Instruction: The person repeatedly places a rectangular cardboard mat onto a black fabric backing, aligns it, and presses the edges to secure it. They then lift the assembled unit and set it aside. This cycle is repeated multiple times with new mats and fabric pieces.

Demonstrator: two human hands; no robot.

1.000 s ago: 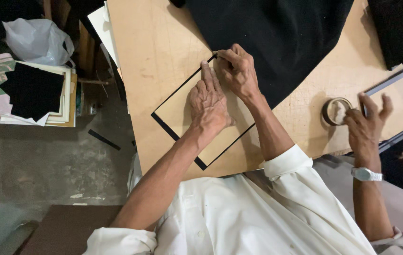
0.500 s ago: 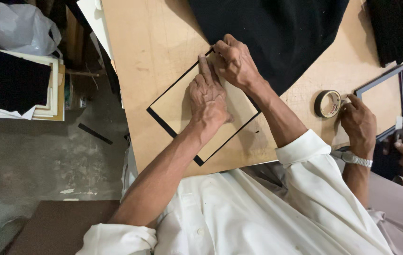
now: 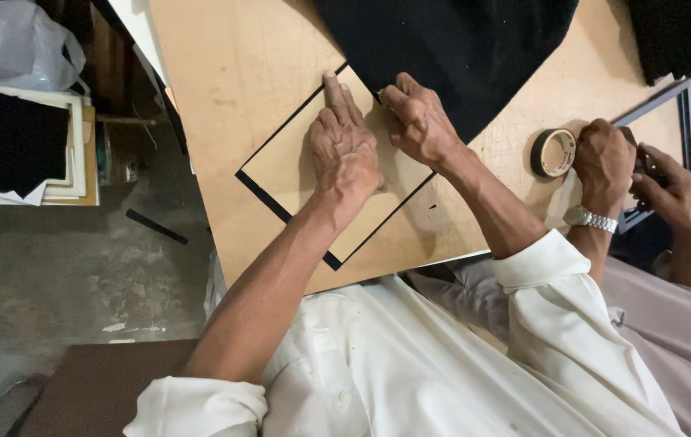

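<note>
At the far left, off the table: a grey plastic bag [image 3: 17,44] and a stack of boards with a black sheet on top [image 3: 17,142], unmoved by us; they only sit differently in view because our head has shifted.

Centre-left, on the wooden table [image 3: 232,73]: the tan board with black tape edging [image 3: 280,174], lying flat and turned cornerwise. Our left hand [image 3: 344,150] lies open and flat upon it, gripping nothing, forefinger stretched to the upper edge. A second ago that hand lay lower on the board; it has slid upward along the edge.

Centre: our right hand [image 3: 416,121], fingers curled at the board's top corner beside the black cloth [image 3: 450,48], pressing rather than holding; whether it pinches tape we cannot tell.

Right: a tape roll [image 3: 553,152], and a co-worker's hands [image 3: 604,158] now closed in on a grey frame [image 3: 677,101].
</note>
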